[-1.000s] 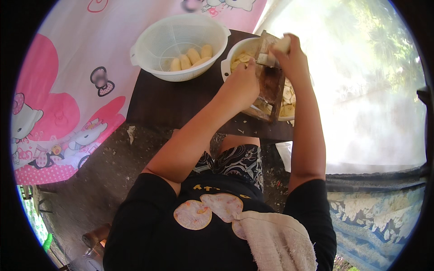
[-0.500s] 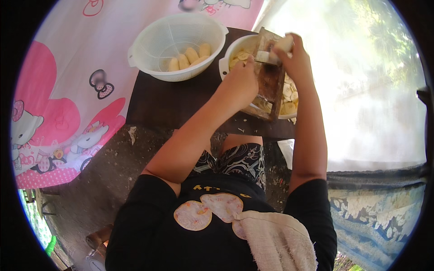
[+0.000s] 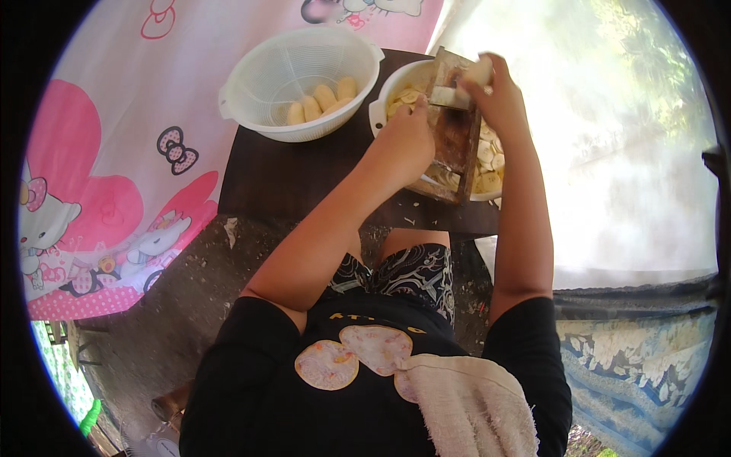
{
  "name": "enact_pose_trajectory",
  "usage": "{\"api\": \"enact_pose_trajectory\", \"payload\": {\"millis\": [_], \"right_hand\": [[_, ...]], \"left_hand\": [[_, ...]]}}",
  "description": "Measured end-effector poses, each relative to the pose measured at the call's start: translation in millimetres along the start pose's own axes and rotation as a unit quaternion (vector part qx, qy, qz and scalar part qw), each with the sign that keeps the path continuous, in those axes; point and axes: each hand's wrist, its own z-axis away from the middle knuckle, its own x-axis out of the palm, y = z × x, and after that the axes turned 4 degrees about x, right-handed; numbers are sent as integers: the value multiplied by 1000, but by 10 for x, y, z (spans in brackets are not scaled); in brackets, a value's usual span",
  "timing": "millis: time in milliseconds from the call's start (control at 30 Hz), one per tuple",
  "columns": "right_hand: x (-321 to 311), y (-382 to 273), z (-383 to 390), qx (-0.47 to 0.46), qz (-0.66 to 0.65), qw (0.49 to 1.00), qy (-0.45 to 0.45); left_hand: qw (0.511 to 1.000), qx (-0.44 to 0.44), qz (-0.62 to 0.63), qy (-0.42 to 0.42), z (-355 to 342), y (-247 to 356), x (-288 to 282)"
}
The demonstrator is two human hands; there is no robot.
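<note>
A wooden slicer (image 3: 454, 141) lies tilted across a white basin (image 3: 376, 116) that holds many pale yellow banana slices (image 3: 487, 158). My left hand (image 3: 407, 145) is closed on the slicer's left edge; its fingertips are partly hidden. At the slicer's upper right, my right hand (image 3: 500, 103) grips a peeled banana (image 3: 479, 71) just above the board. A pale, flat piece, perhaps the blade plate, crosses the board between my hands.
To the left, a white colander (image 3: 251, 114) holds several whole peeled bananas (image 3: 324, 97). Both vessels stand on a dark table (image 3: 297, 179) with small scraps near its front edge. A pink patterned curtain (image 3: 106, 198) hangs at the left, and a towel (image 3: 472, 400) hangs over my shirt.
The view has shifted slightly. My left hand stays at the slicer's edge, and my right hand keeps its hold on the banana near the slicer's top with little visible movement.
</note>
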Motion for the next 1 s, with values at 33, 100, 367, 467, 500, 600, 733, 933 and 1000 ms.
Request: {"api": "enact_pose_trajectory", "payload": {"millis": [33,100,367,467,500,600,733,933,1000], "right_hand": [[-37,-36,233,-39,12,999,3],[-108,-66,735,-81,20,997,-3],[121,71,-178,-25,24,999,7],[34,-3,-135,6,15,1000,-13],[14,-19,42,-12,22,1000,-14],[-22,-15,682,-105,14,994,-8],[51,27,541,-145,38,989,7],[52,10,-277,-10,17,1000,4],[-2,46,-1,-32,27,999,-5]], "left_hand": [[1000,-9,2,-3,8,13,0],[1000,-15,3,-7,7,19,7],[1000,-9,-8,-22,-25,-40,-17],[1000,-5,1,-13,3,30,-22],[1000,-7,6,-8,7,43,-21],[1000,-17,13,-1,-1,40,6],[1000,-18,-3,-6,-7,-43,12],[1000,-19,-2,8,3,41,3],[1000,-14,6,19,18,80,11]]}}
